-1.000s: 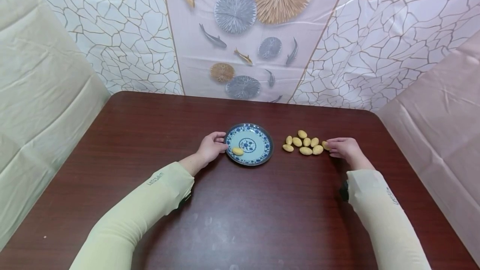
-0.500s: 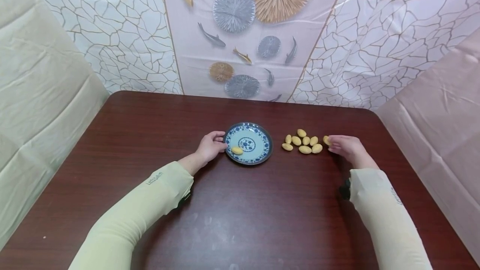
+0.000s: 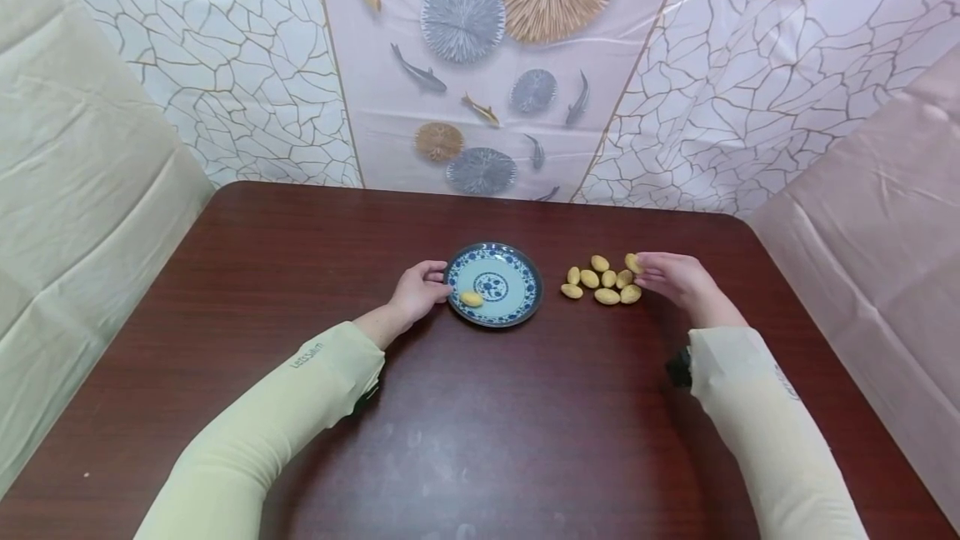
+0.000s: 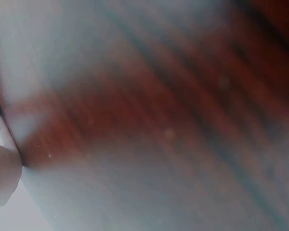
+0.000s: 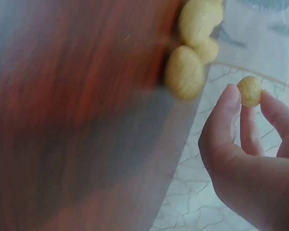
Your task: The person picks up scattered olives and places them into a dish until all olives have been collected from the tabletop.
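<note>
In the head view, a blue-and-white patterned plate [image 3: 512,302] lies near the middle of the table, with one small yellow potato [image 3: 471,298] on its left side. My left hand [image 3: 414,294] holds the plate's left rim, thumb at the edge. In the left wrist view only its thumb [image 4: 2,132] and part of the palm show beside the dark rim. My right hand [image 3: 678,283] pinches another small potato [image 5: 250,91] between thumb and fingers, above the right end of the group. Several more potatoes [image 3: 607,296] lie close together to the right of the plate.
The dark red-brown table [image 3: 480,415] extends in front of both forearms. Behind it hangs a patterned cloth [image 3: 255,82], and plain cloth [image 3: 885,190] closes in the right side. Another plain cloth [image 3: 82,190] stands at the left.
My right hand has lifted a small potato from the right end of the group and moved it leftward and back. My left hand stays at the plate. The head view has shifted slightly.
</note>
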A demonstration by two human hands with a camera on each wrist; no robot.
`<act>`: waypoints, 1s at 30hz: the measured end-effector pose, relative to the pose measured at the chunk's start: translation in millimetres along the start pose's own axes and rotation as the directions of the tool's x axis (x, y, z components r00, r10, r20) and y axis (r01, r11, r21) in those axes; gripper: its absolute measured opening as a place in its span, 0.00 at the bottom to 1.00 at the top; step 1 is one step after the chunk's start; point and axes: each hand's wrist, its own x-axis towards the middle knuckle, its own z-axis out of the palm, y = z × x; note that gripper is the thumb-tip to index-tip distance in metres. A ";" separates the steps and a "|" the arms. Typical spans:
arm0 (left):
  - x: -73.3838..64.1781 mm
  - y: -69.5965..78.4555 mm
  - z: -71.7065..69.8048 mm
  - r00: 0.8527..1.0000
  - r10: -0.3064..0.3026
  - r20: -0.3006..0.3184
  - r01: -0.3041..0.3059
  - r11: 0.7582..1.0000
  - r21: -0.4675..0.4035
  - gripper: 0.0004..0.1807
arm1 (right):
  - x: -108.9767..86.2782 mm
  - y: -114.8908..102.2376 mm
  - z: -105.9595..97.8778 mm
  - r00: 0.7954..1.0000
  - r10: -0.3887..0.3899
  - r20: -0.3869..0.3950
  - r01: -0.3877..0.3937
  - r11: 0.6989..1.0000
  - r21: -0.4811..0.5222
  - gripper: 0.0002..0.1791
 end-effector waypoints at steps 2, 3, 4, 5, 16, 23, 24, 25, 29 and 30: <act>0.4 -0.3 -0.5 1.000 0.000 0.000 0.000 1.000 0.001 0.26 | 0.2 -3.0 6.2 1.000 -0.006 0.011 0.006 1.000 -0.013 0.15; 0.7 -0.5 -0.7 1.000 0.001 -0.001 -0.001 1.000 0.004 0.26 | 0.5 -4.3 9.3 1.000 -0.010 0.014 0.011 1.000 -0.023 0.15; 0.9 -0.6 -0.8 1.000 0.000 -0.002 0.000 1.000 0.004 0.26 | 0.5 -5.7 12.6 1.000 -0.013 0.017 0.013 0.999 -0.037 0.15; 1.1 -0.9 -0.9 1.000 -0.002 -0.002 0.002 1.000 0.004 0.26 | 0.5 -7.1 16.1 1.000 -0.017 0.025 0.019 0.998 -0.053 0.14; -0.3 -0.5 1.0 1.000 0.001 -0.006 -0.001 1.000 0.011 0.26 | 3.9 -17.0 53.0 0.997 -0.036 0.070 0.050 0.975 -0.216 0.21; 0.5 -0.8 0.2 1.000 0.000 -0.001 0.000 1.000 0.016 0.26 | 7.6 -19.4 73.1 0.994 -0.038 0.106 0.066 0.960 -0.274 0.28; 0.7 -1.0 0.2 1.000 -0.001 -0.001 0.001 1.000 0.016 0.26 | 8.1 -19.5 75.6 0.994 -0.037 0.107 0.065 0.958 -0.278 0.28; 0.8 -1.0 0.1 1.000 0.000 -0.001 0.000 1.000 0.015 0.26 | 8.5 -19.6 78.3 0.993 -0.037 0.108 0.066 0.957 -0.282 0.28; 0.2 -0.8 0.3 1.000 0.001 -0.002 -0.001 1.000 0.017 0.26 | 10.9 -19.5 88.6 0.993 -0.037 0.115 0.070 0.955 -0.289 0.28; -0.1 -0.5 0.3 1.000 0.002 -0.003 -0.002 1.000 0.019 0.26 | 11.5 -19.3 91.3 0.992 -0.038 0.120 0.071 0.954 -0.290 0.28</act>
